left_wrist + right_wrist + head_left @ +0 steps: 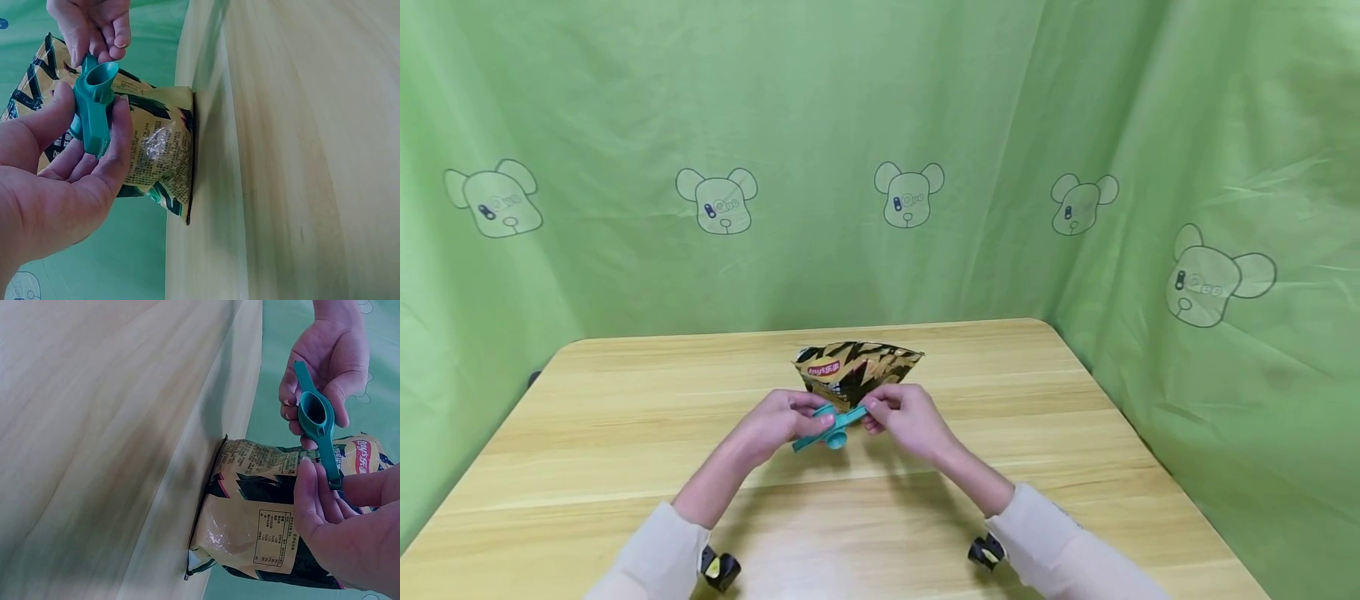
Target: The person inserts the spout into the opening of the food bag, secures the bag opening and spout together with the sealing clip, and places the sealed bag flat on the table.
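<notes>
A light wooden surface [625, 417] with rounded far corners was seen, enclosed at the back and on both sides by a green cloth backdrop [880, 125] printed with outlined bear heads. The cloth hung close to the far edge and to the right edge of the surface, while broad stretches of bare wood lay to the left and right of the work and towards the near edge.

A black-and-gold snack bag [857, 371] was stood on the surface a little beyond its middle, well apart from every edge, its base resting on the wood in both wrist views. A teal clip [829, 429] was held across the near upper part of the bag.

The left hand [778, 425] was closed on one end of the clip, the thumb and curled fingers [115, 147] wrapped round the bar. The right hand [906, 417] was closed on the other end, its fingertips [309, 487] pinched against the bar and pressed to the bag. A round loop in the clip was seen between the two hands. Whether the clip was already shut over the bag's top could not be told.

Pale sleeves [655, 558] were seen at the near edge, each with a small black device beneath the wrist.
</notes>
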